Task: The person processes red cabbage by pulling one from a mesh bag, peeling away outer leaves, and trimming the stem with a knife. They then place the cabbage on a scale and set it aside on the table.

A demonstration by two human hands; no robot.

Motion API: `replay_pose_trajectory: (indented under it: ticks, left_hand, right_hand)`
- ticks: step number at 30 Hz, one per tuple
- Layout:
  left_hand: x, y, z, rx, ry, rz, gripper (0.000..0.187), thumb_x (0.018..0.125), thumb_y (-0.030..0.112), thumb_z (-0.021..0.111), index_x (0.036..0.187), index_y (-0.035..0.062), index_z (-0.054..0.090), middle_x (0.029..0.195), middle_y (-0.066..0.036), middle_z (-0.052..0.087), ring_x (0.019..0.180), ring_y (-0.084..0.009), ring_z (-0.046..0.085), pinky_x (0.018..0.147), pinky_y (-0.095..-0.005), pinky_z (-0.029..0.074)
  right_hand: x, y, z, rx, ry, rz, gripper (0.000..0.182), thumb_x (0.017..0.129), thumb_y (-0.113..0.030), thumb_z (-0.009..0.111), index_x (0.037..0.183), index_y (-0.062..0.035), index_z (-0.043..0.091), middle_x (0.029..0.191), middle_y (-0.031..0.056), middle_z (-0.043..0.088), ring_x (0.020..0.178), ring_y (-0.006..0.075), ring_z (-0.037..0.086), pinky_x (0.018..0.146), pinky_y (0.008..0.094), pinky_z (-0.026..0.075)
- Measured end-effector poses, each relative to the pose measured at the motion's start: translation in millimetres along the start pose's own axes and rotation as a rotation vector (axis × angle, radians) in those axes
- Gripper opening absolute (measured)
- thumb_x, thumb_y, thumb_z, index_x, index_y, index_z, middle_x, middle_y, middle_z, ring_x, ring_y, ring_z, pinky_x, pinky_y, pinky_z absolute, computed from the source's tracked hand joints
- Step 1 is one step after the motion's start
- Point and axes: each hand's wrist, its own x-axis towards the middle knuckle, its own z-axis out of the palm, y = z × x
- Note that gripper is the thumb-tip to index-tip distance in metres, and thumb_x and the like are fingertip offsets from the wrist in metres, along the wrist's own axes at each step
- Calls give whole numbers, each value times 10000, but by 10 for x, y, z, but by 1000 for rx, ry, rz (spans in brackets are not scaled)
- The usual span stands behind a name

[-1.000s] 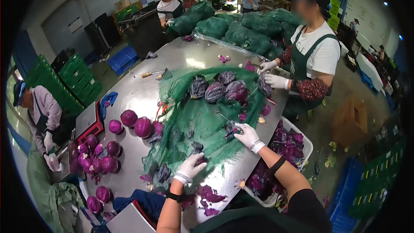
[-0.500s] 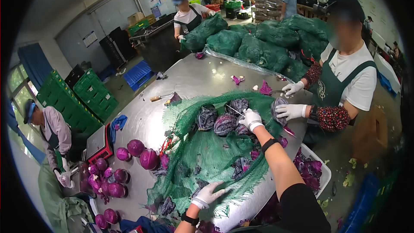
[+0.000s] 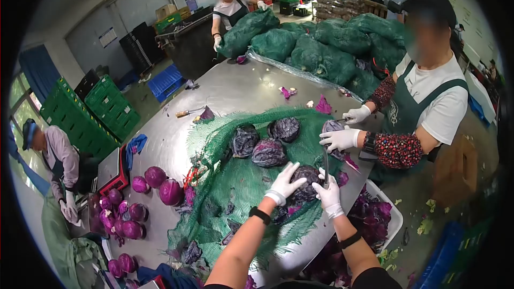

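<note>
My left hand (image 3: 286, 183), in a white glove, has its fingers spread against the left side of a red cabbage (image 3: 306, 175) with dark outer leaves. On the cabbage's right side, my gloved right hand (image 3: 330, 197) is closed around a knife (image 3: 326, 163), its blade pointing up and away. This cabbage lies on a green mesh bag (image 3: 251, 192) spread over the metal table (image 3: 214, 93). Three more dark-leaved cabbages rest on the mesh just beyond: one at left (image 3: 243, 141), one in the middle (image 3: 269, 153) and one behind (image 3: 284, 129).
A co-worker's gloved hands (image 3: 342, 138) work on another cabbage at the right. Trimmed purple cabbages (image 3: 171, 192) sit at the left. A white bin (image 3: 396, 217) of leaves stands below the right edge. Full green sacks (image 3: 324, 61) lie at the back; a wooden-handled knife (image 3: 184, 113) lies on the table.
My left hand has moved up and right to the near cabbage. My right hand has come back toward me with the knife from the farther cabbages, and the blade now points upward.
</note>
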Motion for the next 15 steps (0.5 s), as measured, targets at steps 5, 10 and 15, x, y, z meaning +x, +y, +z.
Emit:
replay_pose_trajectory:
  ticks: [5, 10, 15]
  left_hand:
    - [-403, 394, 67, 109, 135, -83, 743, 726, 452, 697, 1297, 66, 421, 1365, -212, 360, 1246, -366, 369, 1036, -392, 315]
    - [-1022, 71, 162, -226, 350, -59, 641, 742, 282, 731, 1258, 58, 424, 1366, -184, 357, 1245, -298, 389, 1034, -372, 317]
    - [-1286, 86, -4, -602, 480, -221, 587, 819, 191, 660, 1312, 47, 375, 1279, -111, 411, 1130, -224, 466, 979, -334, 366]
  right_hand:
    - [-149, 220, -109, 32, 64, 71, 586, 712, -52, 745, 1227, -64, 464, 951, 26, 543, 523, 72, 489, 399, 202, 405]
    - [-443, 384, 86, 218, -106, 257, 685, 722, -91, 756, 1307, -84, 399, 839, -9, 566, 551, 74, 520, 409, 202, 433]
    - [-784, 208, 415, -16, -282, -321, 843, 691, -38, 747, 1395, -52, 284, 1377, 117, 377, 1248, 206, 391, 1045, 322, 311]
